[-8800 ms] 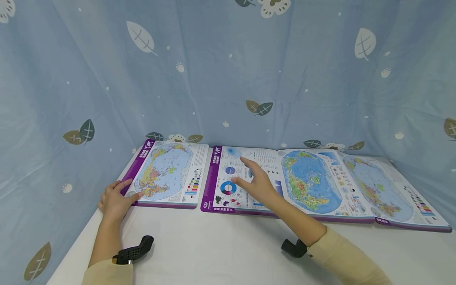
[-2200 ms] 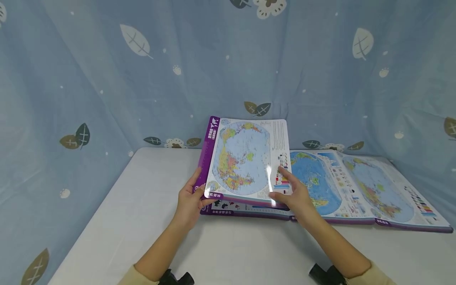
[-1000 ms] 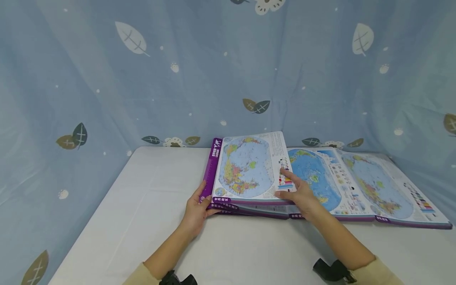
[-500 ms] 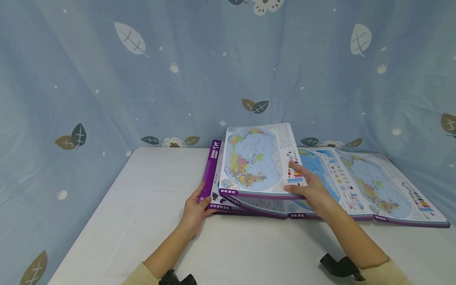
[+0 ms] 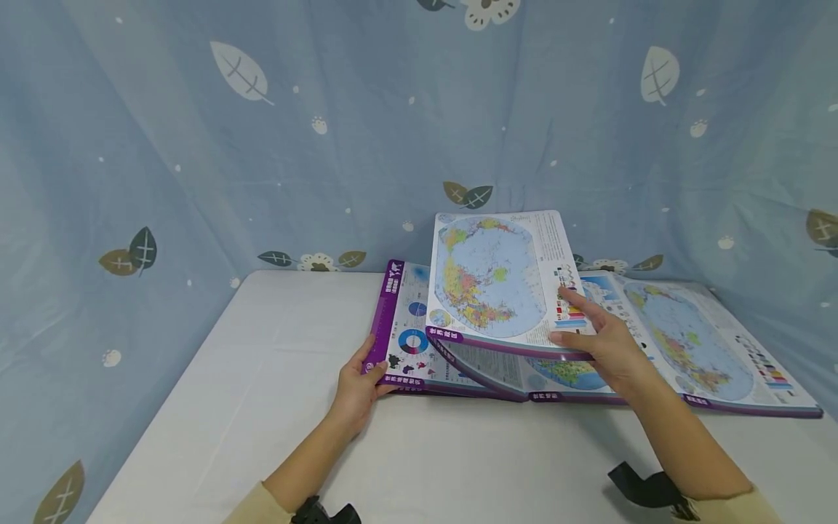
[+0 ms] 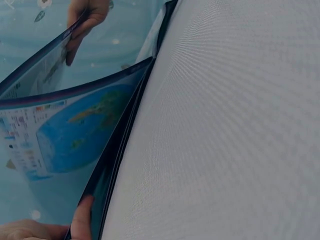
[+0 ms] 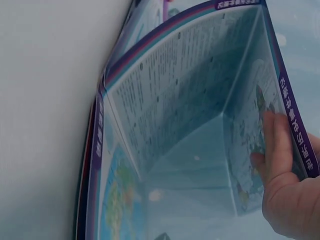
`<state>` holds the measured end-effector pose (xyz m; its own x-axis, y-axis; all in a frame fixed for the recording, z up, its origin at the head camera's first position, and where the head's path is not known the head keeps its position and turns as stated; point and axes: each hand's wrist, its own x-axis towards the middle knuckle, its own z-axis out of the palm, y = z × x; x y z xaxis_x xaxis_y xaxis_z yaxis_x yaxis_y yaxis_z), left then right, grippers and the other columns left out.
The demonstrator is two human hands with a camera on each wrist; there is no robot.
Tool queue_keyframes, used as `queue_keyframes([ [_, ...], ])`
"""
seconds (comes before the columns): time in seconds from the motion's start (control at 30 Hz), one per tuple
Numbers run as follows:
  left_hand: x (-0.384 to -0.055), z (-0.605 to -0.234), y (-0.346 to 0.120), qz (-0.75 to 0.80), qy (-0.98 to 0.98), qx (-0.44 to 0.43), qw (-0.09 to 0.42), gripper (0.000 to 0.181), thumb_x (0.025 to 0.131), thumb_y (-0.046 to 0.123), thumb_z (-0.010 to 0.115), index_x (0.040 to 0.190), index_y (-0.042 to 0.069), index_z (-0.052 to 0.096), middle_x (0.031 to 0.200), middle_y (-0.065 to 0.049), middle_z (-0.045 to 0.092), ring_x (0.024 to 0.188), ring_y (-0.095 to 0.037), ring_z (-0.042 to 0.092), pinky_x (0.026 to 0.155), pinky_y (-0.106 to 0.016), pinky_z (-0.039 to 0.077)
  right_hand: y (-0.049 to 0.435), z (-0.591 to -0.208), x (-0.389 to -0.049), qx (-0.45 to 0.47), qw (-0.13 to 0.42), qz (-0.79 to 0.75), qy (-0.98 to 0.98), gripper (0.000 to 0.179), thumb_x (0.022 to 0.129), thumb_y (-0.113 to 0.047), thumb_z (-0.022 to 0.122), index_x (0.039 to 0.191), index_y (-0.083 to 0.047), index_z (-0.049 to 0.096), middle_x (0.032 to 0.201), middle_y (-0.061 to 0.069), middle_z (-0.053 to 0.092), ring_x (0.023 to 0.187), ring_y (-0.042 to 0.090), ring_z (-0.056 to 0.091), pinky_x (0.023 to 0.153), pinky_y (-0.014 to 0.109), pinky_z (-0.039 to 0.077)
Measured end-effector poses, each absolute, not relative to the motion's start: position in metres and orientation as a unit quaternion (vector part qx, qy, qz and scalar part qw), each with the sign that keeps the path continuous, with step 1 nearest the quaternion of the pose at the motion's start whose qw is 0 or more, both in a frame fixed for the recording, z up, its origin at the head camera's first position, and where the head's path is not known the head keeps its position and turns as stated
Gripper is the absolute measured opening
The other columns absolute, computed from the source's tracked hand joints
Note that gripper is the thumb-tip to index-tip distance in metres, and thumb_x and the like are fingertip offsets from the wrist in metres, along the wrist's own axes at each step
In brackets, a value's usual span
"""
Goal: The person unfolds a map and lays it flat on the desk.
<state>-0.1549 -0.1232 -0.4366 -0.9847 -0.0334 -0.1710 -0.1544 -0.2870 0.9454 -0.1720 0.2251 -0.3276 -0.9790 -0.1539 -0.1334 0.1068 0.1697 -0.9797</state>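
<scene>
A laminated folding world map lies on the table with its panels partly stacked. My right hand (image 5: 605,338) pinches the right edge of the top panel (image 5: 487,280), thumb above and fingers beneath, and holds it raised and tilted. From under it a second panel curves down to a fold, as the right wrist view shows with its text panel (image 7: 175,75). My left hand (image 5: 356,386) pinches the lower left corner of the bottom panel (image 5: 412,342), by its purple border. In the left wrist view, the blue map panel (image 6: 82,130) bows up between both hands.
To the right, the map's far panel (image 5: 694,342) lies flat, reaching near the curtain. A white tablecloth (image 5: 262,407) covers the table. Behind stands a blue leaf-print curtain (image 5: 366,131). Black camera mounts (image 5: 648,487) sit at both wrists.
The left panel, once spread flat at left, was brought over onto the map. Lately my right hand has lifted the top panel up and rightward, uncovering the bottom panel; my left hand stays at the corner.
</scene>
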Motion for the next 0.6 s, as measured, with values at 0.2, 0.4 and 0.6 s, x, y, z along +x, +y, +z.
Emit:
queue_keyframes([
  [0.2, -0.155, -0.438, -0.125, 0.8, 0.593, -0.076, 0.039, 0.061, 0.098, -0.005, 0.038, 0.152, 0.013, 0.017, 0.148, -0.024, 0.031, 0.124, -0.041, 0.048, 0.087, -0.036, 0.053, 0.242, -0.326, -0.171, -0.016, 0.086, -0.698, 0.711, 0.078, 0.087, -0.01, 0.068, 0.15, -0.026, 0.025, 0.151, 0.011, 0.021, 0.094, 0.0, 0.062, 0.079, 0.019, 0.055],
  [0.4, -0.156, -0.439, -0.125, 0.799, 0.595, -0.074, 0.039, 0.061, 0.098, -0.004, 0.038, 0.152, 0.014, 0.017, 0.148, -0.024, 0.031, 0.124, -0.04, 0.049, 0.087, -0.035, 0.053, 0.257, -0.326, -0.172, -0.023, 0.071, -0.721, 0.689, 0.073, 0.089, -0.006, 0.064, 0.149, -0.027, 0.029, 0.149, 0.002, 0.024, 0.091, 0.0, 0.063, 0.074, 0.017, 0.055],
  [0.6, -0.155, -0.438, -0.124, 0.796, 0.599, -0.077, 0.038, 0.061, 0.098, -0.004, 0.038, 0.152, 0.014, 0.017, 0.149, -0.023, 0.03, 0.123, -0.04, 0.049, 0.088, -0.036, 0.053, 0.268, -0.326, -0.173, -0.021, 0.048, -0.747, 0.662, 0.071, 0.088, 0.0, 0.063, 0.147, -0.027, 0.034, 0.134, -0.005, 0.038, 0.089, 0.003, 0.065, 0.072, 0.019, 0.056],
])
